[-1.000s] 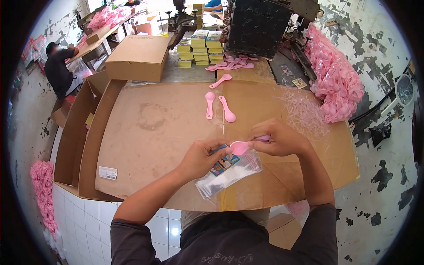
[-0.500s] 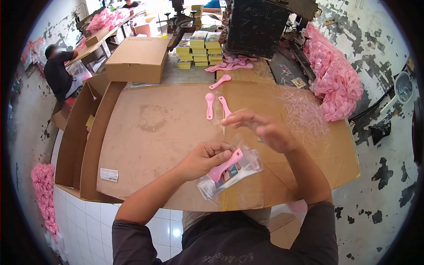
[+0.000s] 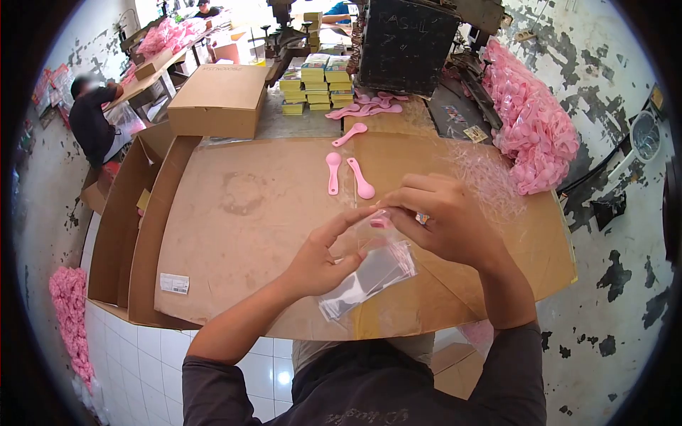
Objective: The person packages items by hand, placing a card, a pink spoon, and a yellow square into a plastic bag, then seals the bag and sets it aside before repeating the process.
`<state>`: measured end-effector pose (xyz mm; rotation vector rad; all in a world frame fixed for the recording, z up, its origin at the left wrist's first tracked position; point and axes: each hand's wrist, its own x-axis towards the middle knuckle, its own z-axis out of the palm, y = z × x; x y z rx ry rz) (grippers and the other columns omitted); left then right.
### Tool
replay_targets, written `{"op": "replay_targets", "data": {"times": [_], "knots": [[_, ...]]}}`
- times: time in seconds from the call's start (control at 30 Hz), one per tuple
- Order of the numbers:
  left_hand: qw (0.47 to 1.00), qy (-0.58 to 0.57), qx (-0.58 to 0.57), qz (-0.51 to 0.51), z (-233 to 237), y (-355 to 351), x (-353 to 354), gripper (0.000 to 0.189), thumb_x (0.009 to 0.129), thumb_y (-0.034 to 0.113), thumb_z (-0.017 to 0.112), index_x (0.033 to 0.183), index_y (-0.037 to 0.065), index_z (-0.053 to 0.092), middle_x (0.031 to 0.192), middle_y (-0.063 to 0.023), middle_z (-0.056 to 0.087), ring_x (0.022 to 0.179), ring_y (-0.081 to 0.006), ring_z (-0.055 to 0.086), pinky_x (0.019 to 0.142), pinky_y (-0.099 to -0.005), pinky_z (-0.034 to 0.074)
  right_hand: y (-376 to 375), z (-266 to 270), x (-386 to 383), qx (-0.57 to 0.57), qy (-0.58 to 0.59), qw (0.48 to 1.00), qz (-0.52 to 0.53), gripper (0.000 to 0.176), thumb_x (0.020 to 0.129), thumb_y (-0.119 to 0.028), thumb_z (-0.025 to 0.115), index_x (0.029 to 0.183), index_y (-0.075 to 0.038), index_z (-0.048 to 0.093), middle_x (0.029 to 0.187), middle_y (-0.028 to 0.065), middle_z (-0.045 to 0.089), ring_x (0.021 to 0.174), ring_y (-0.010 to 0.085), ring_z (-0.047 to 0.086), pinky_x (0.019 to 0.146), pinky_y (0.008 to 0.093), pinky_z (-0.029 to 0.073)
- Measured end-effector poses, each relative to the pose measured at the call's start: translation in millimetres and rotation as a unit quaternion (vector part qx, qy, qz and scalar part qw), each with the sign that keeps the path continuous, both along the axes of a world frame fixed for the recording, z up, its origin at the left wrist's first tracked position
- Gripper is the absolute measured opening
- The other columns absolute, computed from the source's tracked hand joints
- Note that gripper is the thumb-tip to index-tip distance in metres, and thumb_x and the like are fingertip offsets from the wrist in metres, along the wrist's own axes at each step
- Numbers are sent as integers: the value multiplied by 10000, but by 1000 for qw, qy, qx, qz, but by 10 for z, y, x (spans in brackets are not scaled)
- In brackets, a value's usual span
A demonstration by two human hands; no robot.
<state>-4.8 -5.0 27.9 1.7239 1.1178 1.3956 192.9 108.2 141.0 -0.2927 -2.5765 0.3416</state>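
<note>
My left hand (image 3: 323, 259) reaches in from the left, its fingertips at the top edge of a small clear bag (image 3: 375, 226) with something pink inside. My right hand (image 3: 440, 220) pinches the same bag from the right, fingers closed. Beneath both hands lies a stack of clear plastic bags (image 3: 366, 282) on the cardboard surface (image 3: 234, 255). Beyond the hands are three loose pink spoons: one upright with its bowl at the top (image 3: 333, 172), one slanting (image 3: 361, 178), and one farther back (image 3: 349, 134).
A closed carton (image 3: 217, 99) stands at the back left, beside stacks of yellow-edged cards (image 3: 315, 85). More pink spoons (image 3: 366, 106) lie behind. A black box (image 3: 405, 46) and a pink heap (image 3: 533, 117) are at the back right. A person (image 3: 92, 121) sits at the far left.
My right hand has come down to meet my left at the bag. The spoon and card that my left hand held over the bag stack have moved up and away from it.
</note>
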Motion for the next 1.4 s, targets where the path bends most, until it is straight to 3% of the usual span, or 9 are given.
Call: {"op": "replay_targets", "data": {"times": [0.1, 0.3, 0.5, 0.8, 0.9, 1.1, 1.2, 1.3, 1.4], "knots": [[999, 27, -1, 40, 63, 0, 58, 486, 973, 32, 653, 1435, -25, 513, 1367, -116, 630, 1285, -193, 582, 1113, -362, 444, -56, -30, -40, -50, 49, 997, -18, 115, 887, -98, 736, 983, -35, 729, 800, 125, 643, 678, 262, 642, 643, 373, 510], [998, -26, -1, 66, 65, 15, 33, 264, 1011, 32, 623, 1266, -31, 647, 1161, -94, 729, 1060, -136, 684, 910, -279, 556, -53, -130, -85, -110, 47, 993, 18, 128, 893, -76, 728, 1012, -31, 723, 817, 115, 646, 695, 270, 647, 644, 369, 513], [976, -173, -109, 70, 52, 0, 11, 225, 1029, 41, 601, 1233, -23, 672, 1136, -105, 733, 1039, -125, 688, 890, -268, 563, -34, -241, -181, 42, 169, 985, -1, 180, 897, -46, 711, 1076, -36, 688, 948, 114, 644, 840, 290, 664, 710, 376, 525], [968, -220, -120, 25, 126, -6, 42, 280, 1048, 40, 567, 1317, -24, 614, 1087, -128, 748, 988, -132, 708, 869, -266, 567, -80, -339, -206, -59, 169, 984, -18, 185, 874, -30, 718, 1055, -43, 683, 1019, 113, 635, 904, 297, 659, 768, 405, 522], [968, -226, -101, 28, 191, -21, 32, 313, 1048, 37, 564, 1355, -28, 578, 1046, -125, 756, 967, -131, 708, 853, -261, 565, -117, -252, -198, 123, 167, 978, -16, 218, 824, -65, 754, 1031, -76, 686, 1061, 83, 634, 1019, 283, 643, 854, 403, 488], [990, -54, -60, 117, 24, -55, 67, 365, 1020, 21, 601, 1371, -66, 547, 987, -130, 763, 874, -109, 710, 777, -252, 570, -174, -337, -312, 239, 105, 964, -45, 230, 786, -177, 746, 975, -63, 685, 1113, 73, 637, 1144, 254, 606, 949, 379, 432], [987, 39, 20, 152, 25, -39, 98, 439, 974, 64, 659, 1378, -56, 536, 796, -135, 744, 648, -147, 712, 576, -331, 531, -122, -435, -352, 308, 86, 946, -49, 250, 765, -176, 770, 980, -60, 714, 1089, 54, 651, 1128, 265, 622, 951, 405, 422], [979, 110, 43, 163, -20, -23, 80, 489, 966, 75, 672, 1416, -40, 519, 815, -162, 746, 645, -191, 726, 586, -354, 550, -121, -455, -369, 362, 51, 930, -50, 226, 777, -175, 748, 956, -51, 687, 1080, 62, 638, 1118, 248, 614, 955, 408, 417], [980, 125, -2, 154, 20, -46, 98, 480, 978, 78, 660, 1427, -21, 522, 857, -151, 765, 657, -174, 727, 603, -356, 562, -46, -473, -422, 294, 45, 949, -101, 219, 780, -161, 726, 956, -55, 650, 1064, 77, 616, 1092, 248, 602, 927, 399, 423]]}}
